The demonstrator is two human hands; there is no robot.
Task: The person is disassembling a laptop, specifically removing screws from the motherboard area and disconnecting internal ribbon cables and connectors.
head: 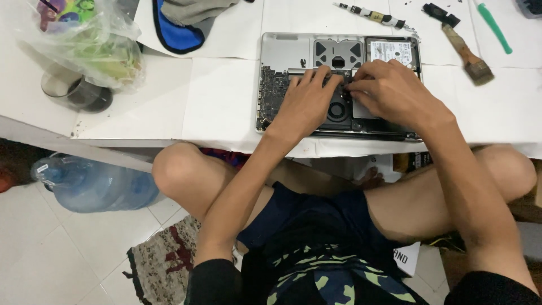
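An opened silver laptop (pixel 282 48) lies bottom-up on the low white table (pixel 220 107), its circuit board (pixel 272 90), black fan (pixel 339 110) and hard drive (pixel 392 51) exposed. My left hand (pixel 305 101) rests flat on the board beside the fan, fingers spread and pointing away from me. My right hand (pixel 387 90) is curled just to its right, fingertips pinching at a small part near the middle of the laptop. What the fingers grip is too small to make out.
A paintbrush (pixel 467 53), a green-handled tool (pixel 494 25) and a screwdriver bit holder (pixel 372 15) lie at the table's far right. A glass cup (pixel 73 90) and a plastic bag (pixel 84 39) stand at left. A water jug (pixel 96 183) lies on the floor by my knee.
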